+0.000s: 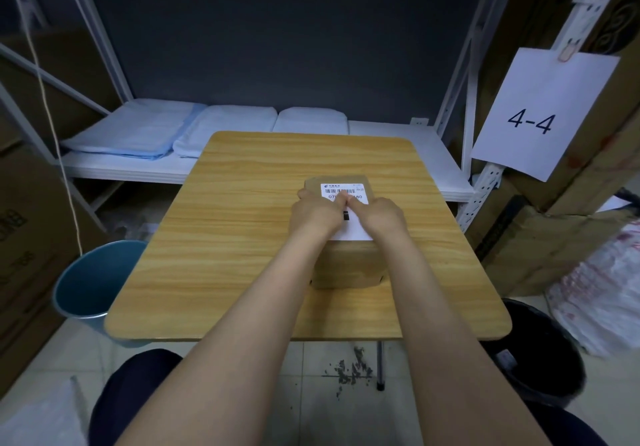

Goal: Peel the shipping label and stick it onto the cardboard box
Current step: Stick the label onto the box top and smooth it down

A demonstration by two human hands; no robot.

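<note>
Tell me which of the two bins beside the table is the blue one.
The blue bin stands on the floor off the table's left edge. The other bin, near the right corner, is black.

**Both hands meeting side by side, palms down**

Both bare forearms are reaching forward from the bottom of the view, converging as they go. The left hand [313,215] is lying palm down with its fingers stretched forward, and the right hand [379,215] is lying just beside it in the same pose. Their inner edges are touching or nearly touching near the fingertips; the view is too small to tell which. Both wrists are sitting low and roughly straight.
</note>
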